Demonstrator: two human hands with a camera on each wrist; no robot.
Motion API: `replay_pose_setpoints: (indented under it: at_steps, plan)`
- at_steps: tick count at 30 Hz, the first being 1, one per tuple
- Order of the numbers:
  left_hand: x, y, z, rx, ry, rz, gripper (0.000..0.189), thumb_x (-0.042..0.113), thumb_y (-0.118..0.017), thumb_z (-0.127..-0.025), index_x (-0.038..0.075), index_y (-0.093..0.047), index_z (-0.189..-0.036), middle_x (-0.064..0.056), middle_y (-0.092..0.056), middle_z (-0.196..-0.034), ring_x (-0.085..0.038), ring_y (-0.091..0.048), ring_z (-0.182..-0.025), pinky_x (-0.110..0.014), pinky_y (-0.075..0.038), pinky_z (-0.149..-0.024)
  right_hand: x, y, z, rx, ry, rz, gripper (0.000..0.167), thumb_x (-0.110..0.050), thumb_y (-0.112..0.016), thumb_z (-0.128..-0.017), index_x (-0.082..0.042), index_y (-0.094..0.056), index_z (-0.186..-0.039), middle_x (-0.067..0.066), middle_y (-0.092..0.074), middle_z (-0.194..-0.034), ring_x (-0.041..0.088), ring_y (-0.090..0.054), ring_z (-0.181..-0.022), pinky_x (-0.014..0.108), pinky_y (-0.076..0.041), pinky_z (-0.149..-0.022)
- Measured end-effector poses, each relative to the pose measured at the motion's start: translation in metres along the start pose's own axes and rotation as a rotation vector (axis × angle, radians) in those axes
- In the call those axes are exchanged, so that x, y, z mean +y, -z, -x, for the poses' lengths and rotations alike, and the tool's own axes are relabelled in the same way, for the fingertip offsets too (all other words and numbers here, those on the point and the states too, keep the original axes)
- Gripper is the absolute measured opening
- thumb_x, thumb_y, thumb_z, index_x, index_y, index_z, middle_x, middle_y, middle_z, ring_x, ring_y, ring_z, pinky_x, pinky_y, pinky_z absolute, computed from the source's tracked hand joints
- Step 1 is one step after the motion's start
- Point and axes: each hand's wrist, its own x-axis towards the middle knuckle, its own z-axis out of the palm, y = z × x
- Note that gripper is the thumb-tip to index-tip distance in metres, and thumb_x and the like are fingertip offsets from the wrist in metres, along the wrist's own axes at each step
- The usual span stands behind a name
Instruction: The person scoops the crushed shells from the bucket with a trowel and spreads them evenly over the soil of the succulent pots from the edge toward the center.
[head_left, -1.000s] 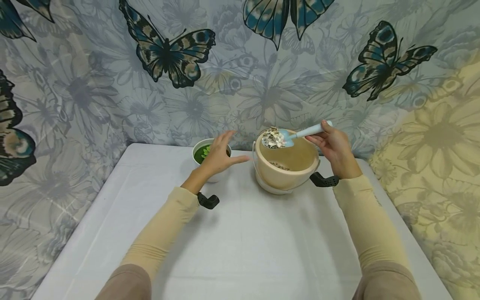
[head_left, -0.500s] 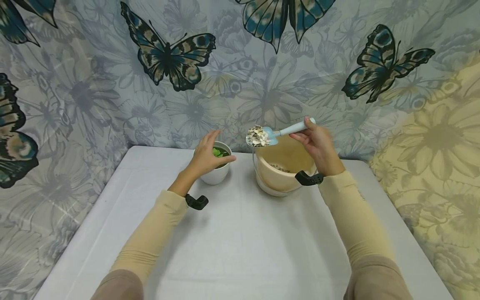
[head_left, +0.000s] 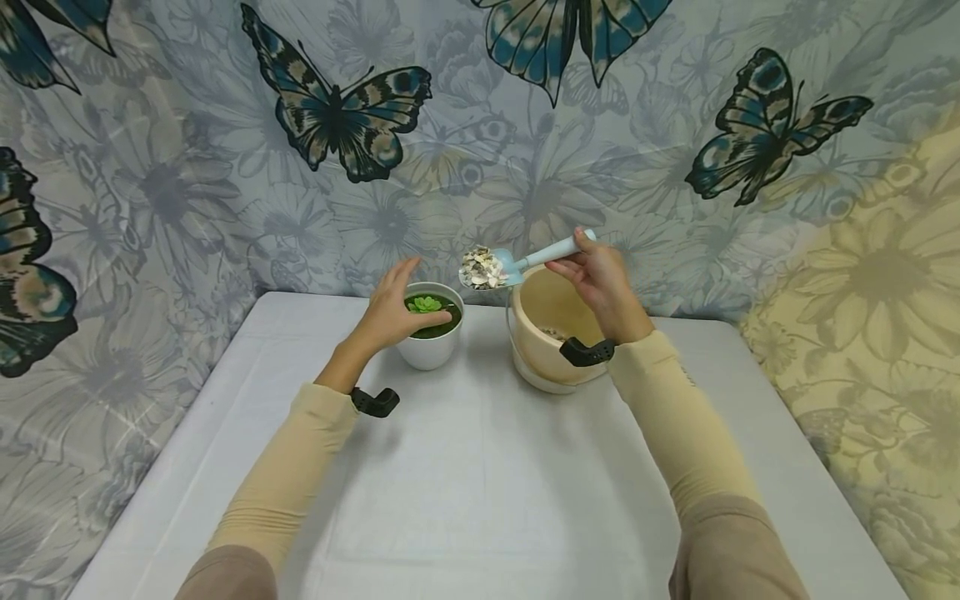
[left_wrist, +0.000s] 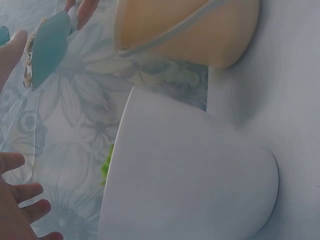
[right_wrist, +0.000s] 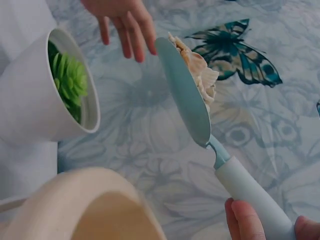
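My right hand (head_left: 600, 283) grips the pale handle of a light blue garden trowel (right_wrist: 187, 95). Shell-like cream and brown flakes (head_left: 482, 268) are heaped on its blade, which is raised between the two pots. Just left of the blade stands a white flowerpot (head_left: 429, 352) holding a green succulent (right_wrist: 69, 80). My left hand (head_left: 390, 310) is spread beside that pot's rim, thumb out in front of it, holding nothing. Under my right hand is a cream bucket (head_left: 534, 354) with a wire-like handle; more flakes lie at its bottom.
A white cloth covers the table (head_left: 480, 483). Close behind its back edge hangs a butterfly-and-flower patterned backdrop (head_left: 450, 200). A black band with a camera sits on each wrist.
My right hand has carried the loaded trowel left, from over the bucket toward the white pot. My left hand has drawn left, uncovering the succulent.
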Motion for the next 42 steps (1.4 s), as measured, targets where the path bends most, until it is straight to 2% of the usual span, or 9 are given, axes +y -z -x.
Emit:
replay_pose_setpoints:
  at_steps: [10,18,23,27,33,42]
  plan:
    - [-0.013,0.005,0.003,0.009,-0.001,0.021,0.110,0.067,-0.073,-0.072,0.030,-0.014,-0.157,-0.007,-0.011,-0.164,-0.035,-0.010,-0.151,-0.071,-0.013,-0.113,0.021,-0.012,-0.008,0.002,-0.022,0.024,0.016,-0.016,-0.049,-0.101,-0.001,-0.053,-0.096,0.016,-0.067,-0.074,0.027,-0.072,-0.067,0.033,-0.061,-0.065]
    - [-0.021,0.008,0.006,-0.001,0.010,0.040,0.110,0.062,-0.076,-0.073,0.029,-0.012,-0.157,-0.005,-0.011,-0.165,-0.034,-0.009,-0.152,-0.069,-0.014,-0.114,0.034,-0.020,-0.016,0.015,-0.026,0.076,0.014,-0.017,-0.046,-0.102,-0.006,-0.054,-0.103,0.015,-0.067,-0.072,0.025,-0.071,-0.061,0.029,-0.060,-0.064]
    - [-0.026,0.008,0.007,0.003,0.011,0.045,0.110,0.062,-0.076,-0.073,0.030,-0.013,-0.157,-0.007,-0.011,-0.164,-0.036,-0.011,-0.151,-0.070,-0.018,-0.113,0.043,-0.024,-0.020,0.012,-0.032,0.078,0.016,-0.017,-0.047,-0.102,-0.001,-0.050,-0.104,0.016,-0.066,-0.070,0.024,-0.071,-0.059,0.029,-0.060,-0.062]
    - [-0.031,0.006,0.008,0.006,0.021,0.054,0.110,0.063,-0.075,-0.074,0.028,-0.013,-0.157,-0.007,-0.010,-0.164,-0.037,-0.011,-0.151,-0.071,-0.018,-0.112,0.049,-0.027,-0.022,0.021,-0.035,0.066,0.018,-0.017,-0.049,-0.101,0.002,-0.050,-0.103,0.015,-0.067,-0.069,0.023,-0.071,-0.059,0.029,-0.060,-0.060]
    - [-0.038,0.005,0.007,0.007,0.043,0.066,0.109,0.059,-0.076,-0.075,0.028,-0.012,-0.158,-0.008,-0.008,-0.165,-0.038,-0.010,-0.151,-0.070,-0.020,-0.113,0.057,-0.031,-0.025,0.045,-0.030,0.082,0.016,-0.017,-0.051,-0.101,-0.002,-0.053,-0.095,0.013,-0.066,-0.068,0.022,-0.071,-0.058,0.030,-0.060,-0.060]
    - [-0.047,0.000,0.008,-0.006,0.093,0.079,0.107,0.053,-0.077,-0.077,0.029,-0.011,-0.158,-0.010,-0.007,-0.165,-0.039,-0.008,-0.151,-0.069,-0.019,-0.114,0.068,-0.033,-0.031,0.054,-0.057,0.121,0.013,-0.017,-0.050,-0.101,-0.006,-0.053,-0.094,0.012,-0.066,-0.068,0.021,-0.070,-0.060,0.030,-0.060,-0.058]
